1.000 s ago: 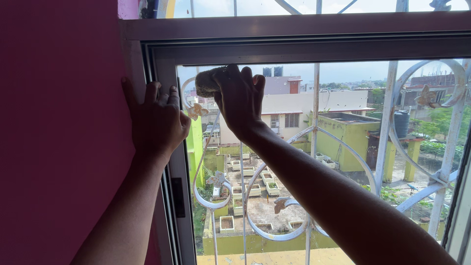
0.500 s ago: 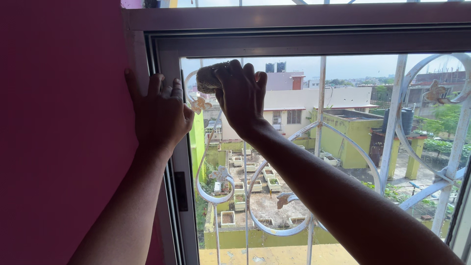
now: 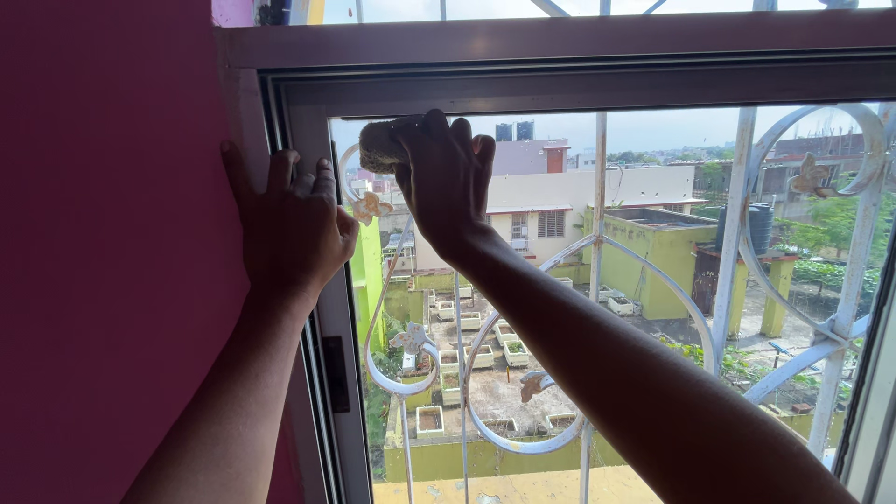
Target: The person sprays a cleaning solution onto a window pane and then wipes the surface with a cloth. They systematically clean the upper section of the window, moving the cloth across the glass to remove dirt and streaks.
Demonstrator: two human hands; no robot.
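My right hand presses a wadded greenish-brown cloth against the window glass, in the pane's top left corner just under the upper frame. My left hand lies flat, fingers apart, on the grey window frame at its left upright, partly over the magenta wall. The two hands are about a hand's width apart. Most of the cloth is hidden behind my fingers.
Outside the glass a white curled metal grille with small butterfly ornaments spans the opening. A dark latch sits on the left frame below my left hand. Beyond are yellow-green buildings, rooftop planters and trees.
The view has shifted a little, so the frame sits further left. My right hand with the cloth has edged left toward the corner. My left hand keeps its place on the frame.
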